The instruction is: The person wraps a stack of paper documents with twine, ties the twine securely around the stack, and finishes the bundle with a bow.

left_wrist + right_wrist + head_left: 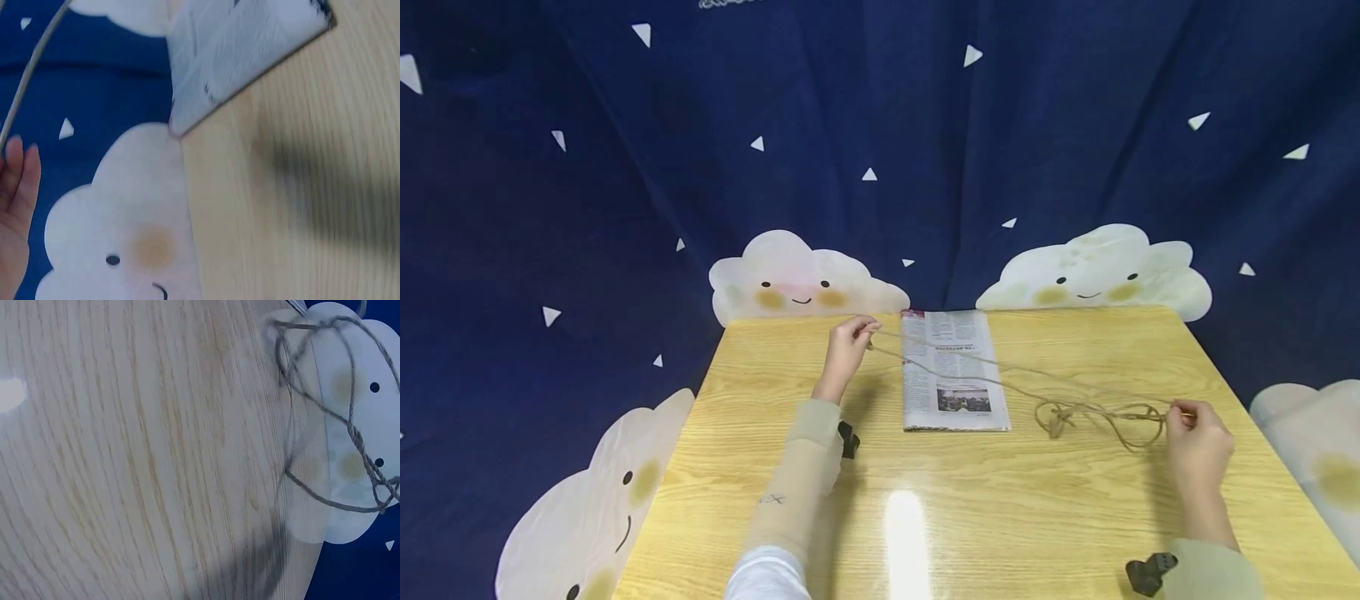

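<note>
Spreading the tan twine appears to be the step I have in hand: my left grip and right grip each pinch it, narrowly closed. Two strands pass over the folded newspaper on the bench; tangled loops hang between the newspaper and the right grip. I judge that the next move calls for loosening these loops while keeping the strands apart.

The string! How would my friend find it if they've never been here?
Start with the light wooden table, then find the newspaper near its far edge. The brown string stretches between the left hand and the right hand, with tangled loops near the right. It is thin and loopy, while the newspaper is flat and printed.
</note>
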The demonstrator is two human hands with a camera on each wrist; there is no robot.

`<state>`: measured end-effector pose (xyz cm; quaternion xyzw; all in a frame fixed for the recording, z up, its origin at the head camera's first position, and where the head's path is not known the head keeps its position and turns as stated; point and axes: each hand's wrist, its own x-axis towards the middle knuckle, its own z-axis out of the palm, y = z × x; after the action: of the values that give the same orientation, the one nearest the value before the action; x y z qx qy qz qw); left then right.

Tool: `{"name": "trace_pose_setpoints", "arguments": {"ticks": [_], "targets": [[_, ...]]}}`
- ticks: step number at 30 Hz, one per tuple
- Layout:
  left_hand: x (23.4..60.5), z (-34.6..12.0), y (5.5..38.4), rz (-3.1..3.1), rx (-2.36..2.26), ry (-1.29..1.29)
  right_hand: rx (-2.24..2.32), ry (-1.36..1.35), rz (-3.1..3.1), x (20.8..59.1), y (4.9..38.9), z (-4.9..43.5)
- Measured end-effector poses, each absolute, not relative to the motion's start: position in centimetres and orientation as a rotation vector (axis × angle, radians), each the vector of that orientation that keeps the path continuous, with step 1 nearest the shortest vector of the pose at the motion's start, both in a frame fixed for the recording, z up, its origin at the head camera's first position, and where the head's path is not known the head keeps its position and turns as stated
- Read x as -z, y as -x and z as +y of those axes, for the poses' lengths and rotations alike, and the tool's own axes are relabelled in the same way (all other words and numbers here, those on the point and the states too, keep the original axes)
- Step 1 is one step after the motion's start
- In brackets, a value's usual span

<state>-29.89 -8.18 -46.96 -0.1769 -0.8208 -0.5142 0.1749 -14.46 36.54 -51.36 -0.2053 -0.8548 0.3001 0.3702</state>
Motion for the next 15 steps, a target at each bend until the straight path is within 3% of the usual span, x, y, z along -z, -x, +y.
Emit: {"name": "trace_pose_setpoints", "arguments": {"ticks": [6,11,15], "targets": [[45.2,-10.4,29.0,-2.231,1.802,0.317,-0.823,0.538,-2.150,51.3,14.9,36.8],[43.5,-12.0,27.8,-2.201,1.733,0.298,-0.892,0.567,-2.120,51.3,15.5,36.7],[44.5,-13.8,28.6,-2.213,1.583,0.303,-0.873,0.586,-2.064,51.2,15.9,36.9]]}}
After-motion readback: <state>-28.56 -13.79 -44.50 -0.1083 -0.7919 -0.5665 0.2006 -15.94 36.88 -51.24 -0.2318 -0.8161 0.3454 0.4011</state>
